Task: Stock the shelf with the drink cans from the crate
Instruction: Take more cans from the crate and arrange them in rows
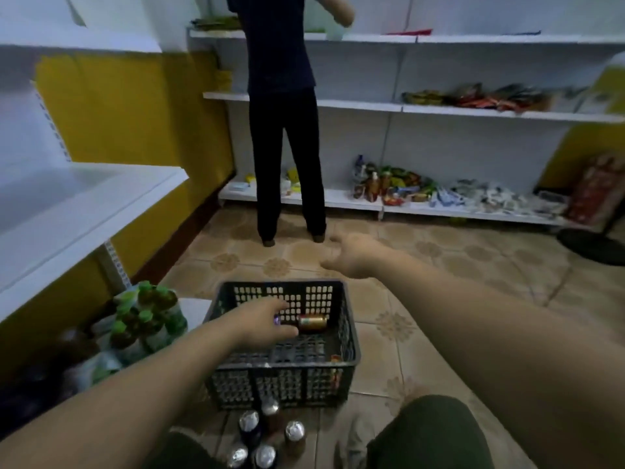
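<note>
Tiled shop floor, dark crate (pixel 351 336) at my knees. Left hand (pixel 260 319) curls round a purple can (pixel 277 320) inside; gold can (pixel 313 322) lies just beside. Right hand (pixel 351 255) hangs loose, empty, beyond the rim. I'd lift straight up, clearing the wall.

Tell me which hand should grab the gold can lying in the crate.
Left. The left hand is inside the crate, right next to the gold can, though something purple shows under its fingers. The right hand hovers open above the floor beyond the crate's far rim.
</note>
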`<move>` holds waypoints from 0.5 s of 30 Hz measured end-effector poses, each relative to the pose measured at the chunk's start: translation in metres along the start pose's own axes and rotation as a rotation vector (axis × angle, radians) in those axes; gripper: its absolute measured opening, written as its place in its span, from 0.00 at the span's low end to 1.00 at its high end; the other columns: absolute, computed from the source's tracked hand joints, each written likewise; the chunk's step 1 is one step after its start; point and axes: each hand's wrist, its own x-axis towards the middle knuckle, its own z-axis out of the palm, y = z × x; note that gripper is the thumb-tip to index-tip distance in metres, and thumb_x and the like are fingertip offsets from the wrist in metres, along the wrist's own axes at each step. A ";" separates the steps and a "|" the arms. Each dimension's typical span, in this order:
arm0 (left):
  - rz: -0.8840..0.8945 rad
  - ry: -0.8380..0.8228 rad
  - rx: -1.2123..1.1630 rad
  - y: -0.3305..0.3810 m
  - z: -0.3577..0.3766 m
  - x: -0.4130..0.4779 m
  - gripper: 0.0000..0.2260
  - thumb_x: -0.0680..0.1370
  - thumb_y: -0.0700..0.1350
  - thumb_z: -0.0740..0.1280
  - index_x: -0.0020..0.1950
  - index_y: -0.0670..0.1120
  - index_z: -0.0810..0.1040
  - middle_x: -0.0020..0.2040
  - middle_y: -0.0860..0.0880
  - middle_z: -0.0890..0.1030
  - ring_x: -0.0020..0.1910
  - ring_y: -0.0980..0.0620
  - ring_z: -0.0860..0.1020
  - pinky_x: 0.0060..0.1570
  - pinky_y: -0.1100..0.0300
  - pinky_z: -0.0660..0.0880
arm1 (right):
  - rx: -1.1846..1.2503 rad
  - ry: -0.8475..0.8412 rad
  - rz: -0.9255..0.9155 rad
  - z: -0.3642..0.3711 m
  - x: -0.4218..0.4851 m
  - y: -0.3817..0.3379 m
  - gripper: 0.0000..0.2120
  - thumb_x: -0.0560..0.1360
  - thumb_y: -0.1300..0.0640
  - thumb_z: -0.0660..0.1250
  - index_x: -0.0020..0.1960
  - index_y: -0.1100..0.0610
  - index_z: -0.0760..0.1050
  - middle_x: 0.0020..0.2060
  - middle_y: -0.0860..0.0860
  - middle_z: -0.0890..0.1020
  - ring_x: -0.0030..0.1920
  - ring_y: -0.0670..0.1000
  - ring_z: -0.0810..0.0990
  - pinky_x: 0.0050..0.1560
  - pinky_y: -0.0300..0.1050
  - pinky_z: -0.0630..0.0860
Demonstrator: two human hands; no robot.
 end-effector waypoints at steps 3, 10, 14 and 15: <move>0.014 -0.093 -0.043 -0.009 0.021 0.043 0.18 0.75 0.56 0.68 0.63 0.52 0.75 0.58 0.53 0.78 0.55 0.54 0.76 0.56 0.58 0.73 | 0.066 -0.045 0.087 0.026 0.026 0.031 0.33 0.78 0.42 0.65 0.78 0.52 0.58 0.75 0.53 0.65 0.72 0.56 0.66 0.67 0.49 0.66; -0.066 -0.222 -0.072 -0.064 0.090 0.139 0.27 0.72 0.60 0.67 0.69 0.52 0.70 0.67 0.51 0.73 0.63 0.50 0.73 0.63 0.52 0.71 | 0.104 -0.252 0.157 0.112 0.115 0.078 0.26 0.78 0.46 0.65 0.73 0.52 0.66 0.67 0.53 0.74 0.63 0.55 0.74 0.55 0.44 0.70; -0.080 -0.320 0.048 -0.111 0.141 0.197 0.29 0.74 0.62 0.63 0.70 0.50 0.68 0.70 0.48 0.70 0.67 0.48 0.68 0.66 0.50 0.68 | 0.080 -0.408 0.172 0.187 0.172 0.101 0.26 0.79 0.45 0.64 0.72 0.53 0.65 0.63 0.55 0.76 0.59 0.55 0.77 0.54 0.46 0.74; -0.081 -0.334 0.096 -0.122 0.154 0.210 0.30 0.74 0.63 0.62 0.72 0.50 0.67 0.71 0.48 0.68 0.68 0.47 0.66 0.66 0.50 0.67 | 0.073 -0.448 0.177 0.208 0.184 0.107 0.26 0.79 0.45 0.63 0.73 0.53 0.64 0.63 0.55 0.76 0.59 0.55 0.76 0.55 0.46 0.74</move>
